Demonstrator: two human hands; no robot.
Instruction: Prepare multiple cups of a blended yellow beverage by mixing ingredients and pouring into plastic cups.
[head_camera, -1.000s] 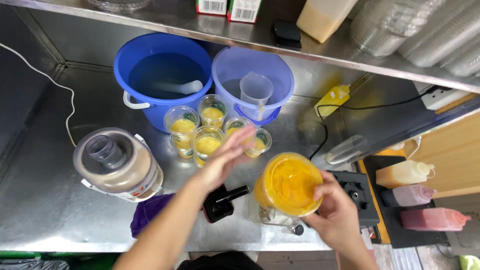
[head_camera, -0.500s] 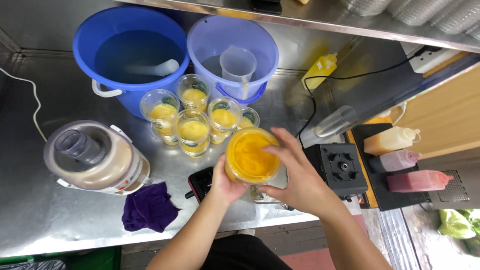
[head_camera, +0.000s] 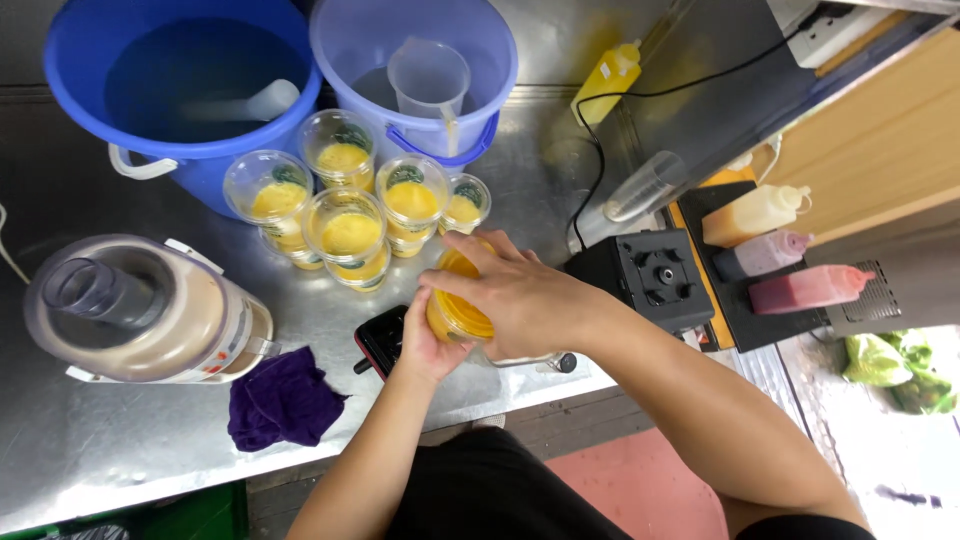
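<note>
Shiny metal counter (head_camera: 150, 440) is filling most of the view, and its near edge is running just past the person's arms. A jar (head_camera: 455, 310) of thick yellow stuff is sitting on the counter near that edge. The left hand (head_camera: 420, 345) is wrapping around the jar's left side. The right hand (head_camera: 520, 300) is lying flat over its top with fingers spread, so most of the jar is hiding under it.

Five small cups (head_camera: 345, 225) of yellow stuff are crowding just beyond the jar. Two buckets are standing behind them, a dark blue bucket (head_camera: 90, 110) and a pale bucket (head_camera: 345, 60), both cut off at the top. A clear measuring cup (head_camera: 428, 75) is sitting inside the pale one.

A juicer (head_camera: 140, 315) is taking up the left side, with a purple cloth (head_camera: 280, 400) just near it. A black machine base (head_camera: 650, 280) is sitting just right of the hands. Three squeeze bottles (head_camera: 765, 250) are lying farther right.

Open counter is showing only at the near left. A small black and red thing (head_camera: 380, 345) is peeking out under the left wrist, too hidden to make out.
</note>
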